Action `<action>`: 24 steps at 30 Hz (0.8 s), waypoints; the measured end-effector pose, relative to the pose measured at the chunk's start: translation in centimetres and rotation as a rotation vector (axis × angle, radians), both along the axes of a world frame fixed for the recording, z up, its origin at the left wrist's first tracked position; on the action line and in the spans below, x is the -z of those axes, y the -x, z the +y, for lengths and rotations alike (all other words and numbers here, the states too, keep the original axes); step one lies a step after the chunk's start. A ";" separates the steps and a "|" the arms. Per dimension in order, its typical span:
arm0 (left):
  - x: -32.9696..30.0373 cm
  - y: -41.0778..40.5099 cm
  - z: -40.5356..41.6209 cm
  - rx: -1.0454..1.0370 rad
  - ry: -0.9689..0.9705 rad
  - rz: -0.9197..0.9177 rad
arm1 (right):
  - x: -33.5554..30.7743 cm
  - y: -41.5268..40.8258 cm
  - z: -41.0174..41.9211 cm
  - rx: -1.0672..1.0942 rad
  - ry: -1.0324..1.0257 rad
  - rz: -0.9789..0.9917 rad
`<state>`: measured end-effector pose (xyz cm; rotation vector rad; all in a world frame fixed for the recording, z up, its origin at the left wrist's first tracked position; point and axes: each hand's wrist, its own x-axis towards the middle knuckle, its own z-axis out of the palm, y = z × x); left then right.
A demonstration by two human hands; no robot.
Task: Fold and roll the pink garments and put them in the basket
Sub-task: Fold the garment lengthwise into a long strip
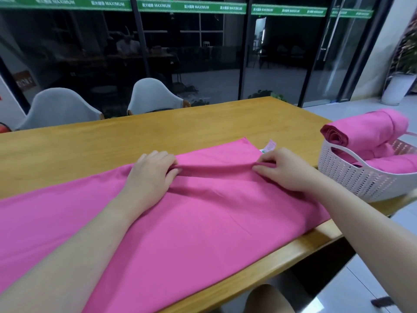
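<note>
A long folded pink garment (191, 213) lies flat across the wooden table (158, 129). Its far end is turned over into a small roll. My left hand (153, 170) grips the left part of that roll. My right hand (284, 170) pinches its right part, next to a small care label (268, 146). A white perforated basket (361, 179) stands at the table's right end. It holds a rolled pink garment (365, 129) on top of other pink rolls.
Two grey chairs (155, 96) stand behind the table's far edge, in front of dark glass walls. A white planter (397, 86) stands on the floor at the far right. The table's near edge runs diagonally below my right forearm.
</note>
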<state>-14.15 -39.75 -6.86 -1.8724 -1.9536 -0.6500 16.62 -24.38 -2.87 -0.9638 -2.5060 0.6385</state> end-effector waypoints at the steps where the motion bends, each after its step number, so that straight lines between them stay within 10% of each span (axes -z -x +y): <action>1: -0.1 0.0 0.2 -0.026 -0.009 0.000 | -0.2 0.4 0.4 0.037 -0.001 0.051; 12: -0.6 2.9 4.0 -0.110 0.191 -0.361 | 0.8 5.8 8.7 0.380 0.269 0.296; 24: 0.5 4.3 4.7 -0.076 0.183 -0.428 | 4.1 8.5 13.6 0.278 -0.005 0.217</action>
